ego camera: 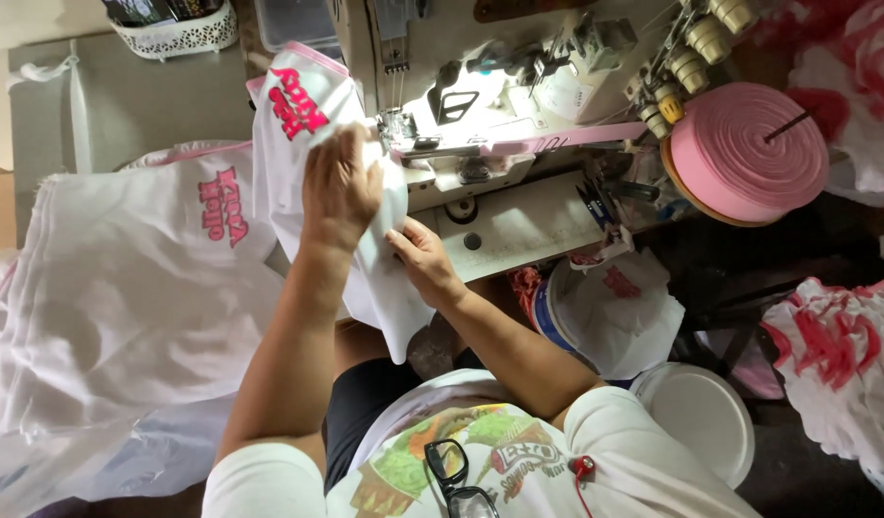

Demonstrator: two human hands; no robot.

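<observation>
My left hand point(338, 187) lies flat on a white garment point(298, 153) with pink lettering and pink edging, pressing it near the needle of a sewing machine point(480, 105). My right hand point(418, 254) pinches the same garment's lower fold just below the machine bed. Pink binding tape point(567, 139) runs from a large pink roll point(749, 149) toward the needle.
A heap of white garments point(126, 288) with pink print lies at the left. Thread cones point(696, 43) stand at the top right. A white bucket lid point(696, 417) and red-and-white cloth point(830, 355) sit at the right. Black glasses point(452, 475) hang on my shirt.
</observation>
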